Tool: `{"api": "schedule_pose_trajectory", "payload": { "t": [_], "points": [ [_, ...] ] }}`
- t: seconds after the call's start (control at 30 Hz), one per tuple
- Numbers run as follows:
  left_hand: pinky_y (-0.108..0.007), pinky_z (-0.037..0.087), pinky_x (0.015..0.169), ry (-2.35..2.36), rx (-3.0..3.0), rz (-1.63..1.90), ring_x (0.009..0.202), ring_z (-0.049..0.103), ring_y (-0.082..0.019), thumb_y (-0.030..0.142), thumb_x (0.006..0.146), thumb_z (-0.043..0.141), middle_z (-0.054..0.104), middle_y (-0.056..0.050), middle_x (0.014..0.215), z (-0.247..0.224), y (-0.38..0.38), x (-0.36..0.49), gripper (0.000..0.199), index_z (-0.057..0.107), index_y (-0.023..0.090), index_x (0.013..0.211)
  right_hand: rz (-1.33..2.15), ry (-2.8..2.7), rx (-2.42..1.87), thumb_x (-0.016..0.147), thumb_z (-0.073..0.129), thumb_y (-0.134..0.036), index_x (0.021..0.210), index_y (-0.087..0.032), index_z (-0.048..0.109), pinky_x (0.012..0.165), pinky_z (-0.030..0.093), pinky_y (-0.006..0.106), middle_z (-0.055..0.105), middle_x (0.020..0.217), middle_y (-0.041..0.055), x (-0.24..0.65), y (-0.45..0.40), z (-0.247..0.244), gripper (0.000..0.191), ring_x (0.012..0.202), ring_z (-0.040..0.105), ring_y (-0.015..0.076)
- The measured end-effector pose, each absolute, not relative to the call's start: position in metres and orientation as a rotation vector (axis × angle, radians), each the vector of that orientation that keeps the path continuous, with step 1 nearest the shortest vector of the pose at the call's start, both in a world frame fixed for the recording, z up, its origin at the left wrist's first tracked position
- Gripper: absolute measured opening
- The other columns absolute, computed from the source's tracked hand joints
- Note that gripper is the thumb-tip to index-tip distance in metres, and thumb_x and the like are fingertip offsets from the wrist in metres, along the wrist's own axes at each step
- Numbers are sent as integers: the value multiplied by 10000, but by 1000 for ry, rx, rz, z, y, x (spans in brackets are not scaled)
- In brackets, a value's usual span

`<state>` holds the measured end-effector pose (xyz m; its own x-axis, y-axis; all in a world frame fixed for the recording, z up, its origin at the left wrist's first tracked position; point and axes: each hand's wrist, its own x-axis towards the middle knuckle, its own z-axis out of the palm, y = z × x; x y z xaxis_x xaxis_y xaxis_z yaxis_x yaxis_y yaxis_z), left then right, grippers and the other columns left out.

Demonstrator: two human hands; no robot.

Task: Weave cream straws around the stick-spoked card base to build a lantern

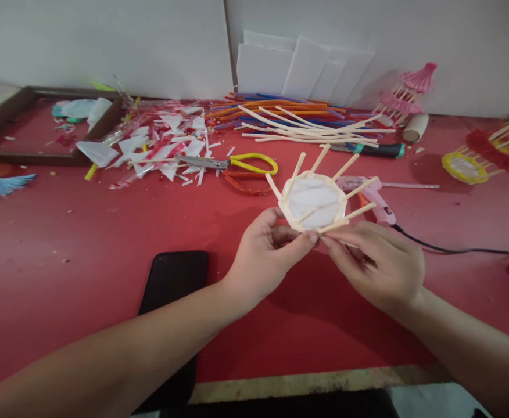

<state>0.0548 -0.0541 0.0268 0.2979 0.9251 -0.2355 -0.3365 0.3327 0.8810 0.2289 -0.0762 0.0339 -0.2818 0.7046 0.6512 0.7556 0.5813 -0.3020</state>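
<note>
Held up in front of me is a small craft frame [313, 200]: a white round base with a cream rim and several cream sticks standing out around it. My left hand [267, 249] is closed on its near left edge, thumb on the rim and fingers beneath. At the near edge my right hand [376, 261] is closed in a pinch on a cream stick, mostly hidden by the fingers. Both thumbs almost meet at the rim. Behind the right hand lies a pink glue gun [379, 200], partly covered, its black cord running right.
Yellow-and-red-handled scissors [252, 164] lie beside white and red scraps [162, 139]. Loose cream sticks [307, 128] rest over coloured ones, near a black-and-teal cutter [379, 150]. A black phone [174, 278] is under my left forearm. Pink [402, 98] and red-yellow crafts [463, 165] stand right.
</note>
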Motion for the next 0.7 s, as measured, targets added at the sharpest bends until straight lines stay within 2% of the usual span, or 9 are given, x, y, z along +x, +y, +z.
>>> {"api": "schedule_pose_trajectory", "payload": {
  "t": [0.2,0.3,0.4,0.47,0.57,0.7],
  "points": [
    [-300,545,891,802,694,929,880,736,-169,203,735,824,792,-64,932,22,-51,53,285,707,154,990,45,-2105,-1075,867,644,-134,1012,-206,686,547,503,226,746,821,28,234,-76,34,167,607,639,110],
    [-291,553,866,825,632,946,826,728,-151,189,706,842,792,-48,915,20,-48,52,260,734,159,941,66,-2057,-1062,890,592,-157,1013,-197,679,613,513,269,723,831,49,246,-71,37,156,685,649,143],
    [-277,566,820,849,608,983,768,717,-135,178,680,857,783,-24,842,19,-45,50,245,739,164,894,-116,-1898,-1288,909,544,-179,903,-217,670,719,513,325,692,788,59,267,-59,36,132,752,642,182],
    [-262,571,796,847,619,1000,757,713,-128,183,685,855,777,-14,813,18,-44,48,238,741,170,893,-246,-1905,-1521,893,575,-258,913,-215,665,789,511,372,690,855,90,284,-47,30,102,829,644,225],
    [-234,570,772,847,665,1015,767,702,-112,210,719,840,768,0,808,16,-43,47,214,744,183,909,-374,-1936,-1824,825,601,-369,976,-161,651,829,494,476,658,966,162,309,-32,16,262,935,621,322],
    [-200,557,767,852,736,1020,788,684,-90,210,761,815,759,6,844,18,-43,45,198,742,195,945,-254,-1940,-1988,850,530,-336,976,-182,619,685,482,403,650,939,128,331,-20,1,218,781,604,259]
  ]
}}
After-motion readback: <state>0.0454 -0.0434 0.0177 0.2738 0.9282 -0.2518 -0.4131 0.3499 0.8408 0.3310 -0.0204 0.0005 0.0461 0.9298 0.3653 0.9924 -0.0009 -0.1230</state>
